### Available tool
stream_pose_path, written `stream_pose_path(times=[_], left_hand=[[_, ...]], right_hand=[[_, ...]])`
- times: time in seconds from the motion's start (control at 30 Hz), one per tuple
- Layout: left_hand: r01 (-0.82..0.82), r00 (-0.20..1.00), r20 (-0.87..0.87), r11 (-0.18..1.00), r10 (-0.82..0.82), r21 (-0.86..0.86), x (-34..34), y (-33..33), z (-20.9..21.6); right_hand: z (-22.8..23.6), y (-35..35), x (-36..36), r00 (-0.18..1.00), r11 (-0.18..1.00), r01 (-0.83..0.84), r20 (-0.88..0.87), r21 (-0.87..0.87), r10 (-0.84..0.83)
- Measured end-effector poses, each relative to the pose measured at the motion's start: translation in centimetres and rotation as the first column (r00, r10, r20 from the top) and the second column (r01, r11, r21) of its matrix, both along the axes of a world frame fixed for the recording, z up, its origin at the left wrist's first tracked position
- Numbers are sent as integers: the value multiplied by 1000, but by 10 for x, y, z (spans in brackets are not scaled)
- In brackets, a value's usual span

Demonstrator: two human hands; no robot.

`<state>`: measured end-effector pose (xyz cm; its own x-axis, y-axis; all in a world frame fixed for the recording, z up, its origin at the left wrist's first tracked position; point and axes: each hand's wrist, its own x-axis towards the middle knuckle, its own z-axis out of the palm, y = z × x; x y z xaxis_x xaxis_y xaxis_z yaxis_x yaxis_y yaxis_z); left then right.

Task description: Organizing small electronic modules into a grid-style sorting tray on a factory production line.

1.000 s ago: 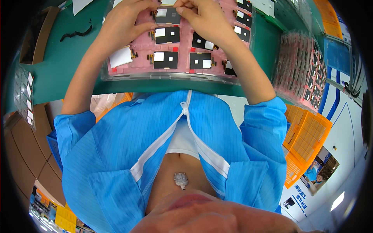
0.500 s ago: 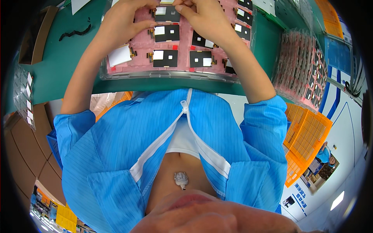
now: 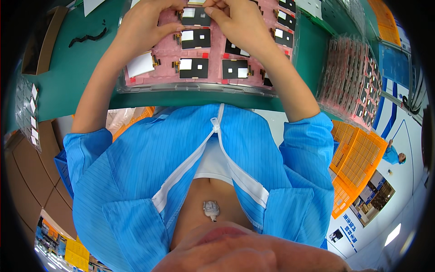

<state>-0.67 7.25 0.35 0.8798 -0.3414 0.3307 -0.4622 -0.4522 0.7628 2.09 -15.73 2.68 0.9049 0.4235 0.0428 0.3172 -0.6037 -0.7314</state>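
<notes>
A clear plastic tray (image 3: 195, 87) with a pink liner holds rows of small display modules with black backs, white patches and thin flex tails. Over its left part is my left hand (image 3: 144, 26), thumb and forefinger apart beside a black-backed module (image 3: 195, 17) in the far row. My right hand (image 3: 242, 25) has its thumb and forefinger drawn together by that module's far right corner. What they pinch, if anything, is too small to make out. Nearer modules, such as one black-and-white module (image 3: 194, 68), lie untouched. The top edge cuts off some fingertips.
Stacked clear trays (image 3: 349, 81) with more modules stand at the right of the green bench (image 3: 86, 54). On the left are an open cardboard box (image 3: 45, 41) and a black strip (image 3: 88, 38). Orange crates (image 3: 358, 158) stand lower right; a person in blue (image 3: 393, 155) is far off.
My hands stay almost in place, with only slight movement of the right arm. In the background at right, the person in blue has moved up the picture.
</notes>
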Motion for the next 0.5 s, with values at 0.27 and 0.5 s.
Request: stream_pose_path(times=[0.27,0.5], left_hand=[[8,1000,3,993,-9,120,0,-4,6],[12,1000,0,996,-12,83,1,-5,3]], right_hand=[[-2,-3,2,997,996,17,-70,90,-11],[-5,-6,8,994,988,-3,-108,154,20]])
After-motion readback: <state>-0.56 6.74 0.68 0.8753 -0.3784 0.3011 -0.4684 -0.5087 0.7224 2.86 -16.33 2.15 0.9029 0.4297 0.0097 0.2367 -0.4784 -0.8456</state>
